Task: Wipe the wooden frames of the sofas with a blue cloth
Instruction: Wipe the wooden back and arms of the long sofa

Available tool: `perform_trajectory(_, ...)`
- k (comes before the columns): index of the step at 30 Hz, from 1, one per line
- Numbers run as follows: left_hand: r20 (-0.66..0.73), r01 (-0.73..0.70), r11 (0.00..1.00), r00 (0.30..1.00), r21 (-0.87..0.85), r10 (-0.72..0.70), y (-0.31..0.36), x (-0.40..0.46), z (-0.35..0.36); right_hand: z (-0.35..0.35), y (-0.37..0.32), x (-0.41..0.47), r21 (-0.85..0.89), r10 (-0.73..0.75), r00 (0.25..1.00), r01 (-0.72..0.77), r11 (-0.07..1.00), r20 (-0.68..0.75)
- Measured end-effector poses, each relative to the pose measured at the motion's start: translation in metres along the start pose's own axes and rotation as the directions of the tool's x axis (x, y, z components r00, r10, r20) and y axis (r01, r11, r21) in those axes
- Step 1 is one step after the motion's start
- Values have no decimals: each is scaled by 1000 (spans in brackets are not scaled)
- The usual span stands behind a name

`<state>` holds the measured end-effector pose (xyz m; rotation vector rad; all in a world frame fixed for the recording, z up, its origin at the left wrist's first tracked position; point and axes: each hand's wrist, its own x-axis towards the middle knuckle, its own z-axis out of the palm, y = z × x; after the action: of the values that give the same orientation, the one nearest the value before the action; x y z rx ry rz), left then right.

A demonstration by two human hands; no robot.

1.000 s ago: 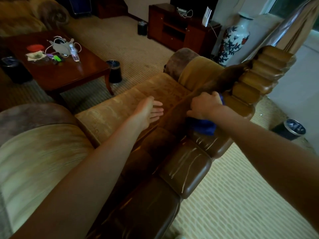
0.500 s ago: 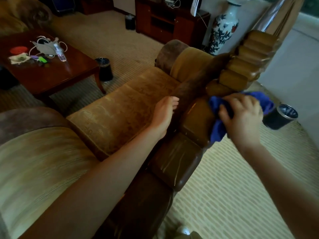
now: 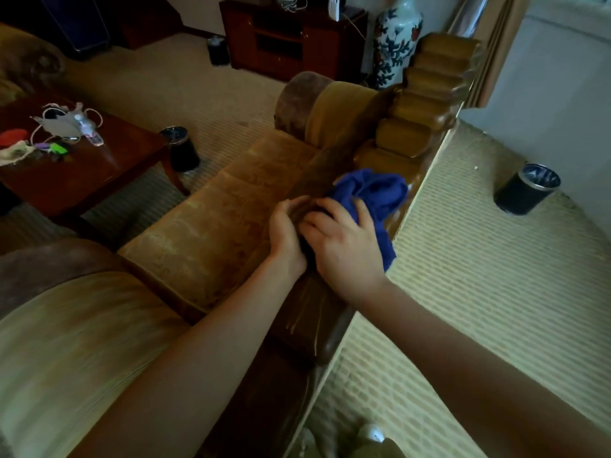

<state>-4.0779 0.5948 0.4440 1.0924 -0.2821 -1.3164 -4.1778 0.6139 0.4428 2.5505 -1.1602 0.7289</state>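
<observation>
Carpeted living-room floor (image 3: 463, 259) surrounds the sofa (image 3: 215, 233) under work; its upholstered back runs away from the camera, and the carved wooden frame (image 3: 307, 328) forms the top rail along its right edge. The blue cloth (image 3: 373, 196) lies bunched on this rail, just below the stepped, scalloped section of the frame (image 3: 426, 110) that rises toward the far end. The right hand (image 3: 344, 239) rests on the near part of the cloth with fingers curved over it, pressing it onto the wood; whether the thumb pinches the fabric cannot be told. The left hand (image 3: 286, 233) sits immediately beside the right, touching or nearly touching it, fingers curled over the inner edge of the rail where wood meets upholstery, and it holds no cloth. Pale streaks show on the glossy rail segment nearest the camera, which is judged to be wiping residue or reflected light; the pictures do not settle which. On that basis, the near rail segments are probably treated, and wiping is in progress at mid-rail. Remaining work, as judged: the stepped upper blocks, the far end of the rail, any lower or front frame parts out of view, and the second sofa (image 3: 26, 67) at upper left. A counter (image 3: 109, 166) carrying small items stands well apart, as do a waste bin (image 3: 525, 190) and a vase (image 3: 396, 38).
</observation>
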Motion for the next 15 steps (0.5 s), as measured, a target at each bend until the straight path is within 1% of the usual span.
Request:
perform_trajectory(2, -27, 10, 995, 1000, -103, -13, 2, -2, -1, -1, 10, 34, -72, 101, 995, -99, 992, 26)
perform_trajectory(4, -80, -13, 997, 997, -80, 6, 0, -1, 1, -6, 28, 53, -75, 229, 973, -226, 971, 34)
perform_trajectory(5, -100, -13, 998, 995, -54, 8, -1, -1, 0, -9, 36, 51, -47, 254, 967, -253, 966, 5)
perform_trajectory(8, -95, -7, 1000, 996, -8, 7, -2, 2, -3, -20, 42, 3, 32, 197, 977, -195, 980, -84)
perform_trajectory(10, -65, -19, 1000, 998, 18, 20, -5, 6, -3, -20, 26, -51, 99, 152, 986, -144, 985, -75)
perform_trajectory(12, -45, -38, 997, 998, 66, 41, -6, 5, -1, -11, 5, -88, 107, 83, 996, -78, 991, -43)
perform_trajectory(13, -37, -47, 995, 998, 89, 50, -7, 5, -1, -5, 0, -93, 94, 53, 998, -49, 994, -39)
perform_trajectory(15, -29, -50, 992, 998, 120, 54, -8, 4, 0, 1, 1, -75, 67, 18, 998, -14, 998, -53)
